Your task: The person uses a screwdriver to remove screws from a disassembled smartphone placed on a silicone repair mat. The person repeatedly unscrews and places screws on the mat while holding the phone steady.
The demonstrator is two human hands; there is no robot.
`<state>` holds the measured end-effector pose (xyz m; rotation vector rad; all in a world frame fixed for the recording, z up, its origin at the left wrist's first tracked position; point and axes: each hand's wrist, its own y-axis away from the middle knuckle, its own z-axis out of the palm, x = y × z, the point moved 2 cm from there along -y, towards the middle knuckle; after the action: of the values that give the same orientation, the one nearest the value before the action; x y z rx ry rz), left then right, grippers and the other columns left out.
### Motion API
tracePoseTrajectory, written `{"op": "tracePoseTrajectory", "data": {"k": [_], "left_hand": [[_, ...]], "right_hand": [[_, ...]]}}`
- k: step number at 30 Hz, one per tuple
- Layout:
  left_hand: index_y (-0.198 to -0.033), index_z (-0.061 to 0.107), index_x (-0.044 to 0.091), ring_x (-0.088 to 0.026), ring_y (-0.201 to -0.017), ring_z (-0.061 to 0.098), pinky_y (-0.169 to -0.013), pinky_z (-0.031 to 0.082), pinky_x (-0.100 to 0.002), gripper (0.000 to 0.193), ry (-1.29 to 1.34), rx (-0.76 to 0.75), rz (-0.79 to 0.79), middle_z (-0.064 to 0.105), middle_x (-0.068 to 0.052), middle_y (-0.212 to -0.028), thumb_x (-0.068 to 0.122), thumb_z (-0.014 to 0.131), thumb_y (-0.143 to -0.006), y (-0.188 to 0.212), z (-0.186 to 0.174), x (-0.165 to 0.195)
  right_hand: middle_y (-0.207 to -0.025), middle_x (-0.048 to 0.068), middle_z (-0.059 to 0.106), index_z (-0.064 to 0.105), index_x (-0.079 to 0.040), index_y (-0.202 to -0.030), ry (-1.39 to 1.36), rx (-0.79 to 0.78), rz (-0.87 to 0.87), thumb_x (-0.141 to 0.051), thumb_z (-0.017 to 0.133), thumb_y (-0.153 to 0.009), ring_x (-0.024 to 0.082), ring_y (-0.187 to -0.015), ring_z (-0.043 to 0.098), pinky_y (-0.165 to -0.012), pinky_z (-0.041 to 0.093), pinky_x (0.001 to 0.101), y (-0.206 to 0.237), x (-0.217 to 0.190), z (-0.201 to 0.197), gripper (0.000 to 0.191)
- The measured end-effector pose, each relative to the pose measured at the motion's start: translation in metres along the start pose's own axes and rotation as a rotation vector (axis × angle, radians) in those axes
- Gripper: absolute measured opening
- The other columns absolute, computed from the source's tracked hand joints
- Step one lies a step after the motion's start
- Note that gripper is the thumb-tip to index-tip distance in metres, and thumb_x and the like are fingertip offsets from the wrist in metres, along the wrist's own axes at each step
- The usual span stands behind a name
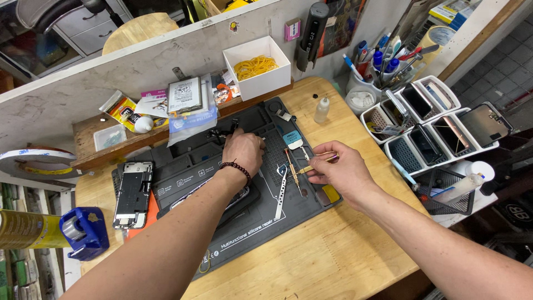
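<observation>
The right hand pinches a slim brass-coloured tool near its rear end, fingers closed on the shaft, with the tip pointing left over the dark grey repair mat. It looks light, stiff and smooth, so a pinch close to the middle would likely steady it better than one at the very end. The left hand is curled, knuckles up, at the upper middle of the mat; its fingers are bent down together on something small that the hand hides, so I cannot tell what they grip. Just under that wrist lies a phone, flat on the mat and partly covered by the forearm. It is probably thin, rigid and fragile, best taken by its long edges.

Metal tweezers lie on the mat between the 2 hands, with a small pale blue and white block above them.

At the left edge of the mat rests an opened phone frame on an orange sheet. On the wooden shelf at the back lie a flat rectangular pack with a white label, a yellow and red printed packet and a clear blue-edged bag. A white square box holds yellow rubber bands. A small pink sticker sits on the wall beside a dark hanging tool. White baskets on the right of the counter hold phones upright, and a blue tape dispenser stands far left.
</observation>
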<state>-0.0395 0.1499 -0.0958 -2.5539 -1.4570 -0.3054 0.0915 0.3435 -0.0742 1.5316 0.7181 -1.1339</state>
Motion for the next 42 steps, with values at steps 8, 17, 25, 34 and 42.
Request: {"op": "tracePoseTrajectory", "data": {"k": [8,17,25,34,42], "left_hand": [[-0.096,0.08,0.007,-0.036,-0.102,0.066,-0.096,0.052,-0.046,0.016,0.142,0.152,0.018,0.076,-0.018,-0.096,0.011,0.067,-0.088,0.031,-0.041,-0.023],[-0.114,0.072,0.002,-0.039,-0.11,0.063,-0.096,0.05,-0.048,0.045,0.117,0.068,-0.128,0.072,-0.022,-0.108,0.036,0.077,-0.085,0.104,-0.09,-0.057],[-0.127,0.062,0.005,-0.035,-0.126,0.055,-0.107,0.042,-0.05,0.084,0.096,-0.163,-0.231,0.063,-0.015,-0.128,0.046,0.094,-0.061,0.123,-0.091,-0.054],[-0.13,0.058,0.003,-0.035,-0.129,0.054,-0.108,0.044,-0.049,0.082,0.067,-0.242,-0.317,0.06,-0.017,-0.134,0.042,0.093,-0.068,0.117,-0.085,-0.045],[-0.131,0.057,0.001,-0.034,-0.133,0.052,-0.111,0.042,-0.048,0.081,0.079,-0.269,-0.33,0.058,-0.017,-0.138,0.042,0.093,-0.07,0.118,-0.087,-0.045]], "right_hand": [[-0.095,0.01,0.069,0.059,0.003,-0.12,0.002,0.003,-0.044,-0.006,0.066,-0.092,0.018,-0.079,0.072,-0.068,0.063,0.0299,-0.004,-0.011,0.023,0.031],[-0.095,0.007,0.074,0.063,-0.002,-0.117,0.335,-0.067,-0.298,-0.008,0.068,-0.087,0.015,-0.077,0.076,-0.068,0.061,0.0287,0.009,-0.03,0.085,0.031],[-0.096,0.002,0.077,0.067,-0.011,-0.114,0.677,-0.017,-0.475,-0.012,0.07,-0.086,0.015,-0.078,0.072,-0.072,0.059,0.0313,0.017,-0.038,0.123,0.028],[-0.091,0.002,0.076,0.066,-0.011,-0.114,0.694,-0.004,-0.526,-0.014,0.069,-0.087,0.014,-0.078,0.073,-0.073,0.059,0.0314,0.017,-0.041,0.131,0.027],[-0.083,0.001,0.063,0.044,-0.011,-0.14,0.431,-0.078,-0.301,-0.011,0.054,-0.091,0.012,-0.076,0.074,-0.063,0.065,0.0303,0.015,-0.043,0.11,0.05]]}}
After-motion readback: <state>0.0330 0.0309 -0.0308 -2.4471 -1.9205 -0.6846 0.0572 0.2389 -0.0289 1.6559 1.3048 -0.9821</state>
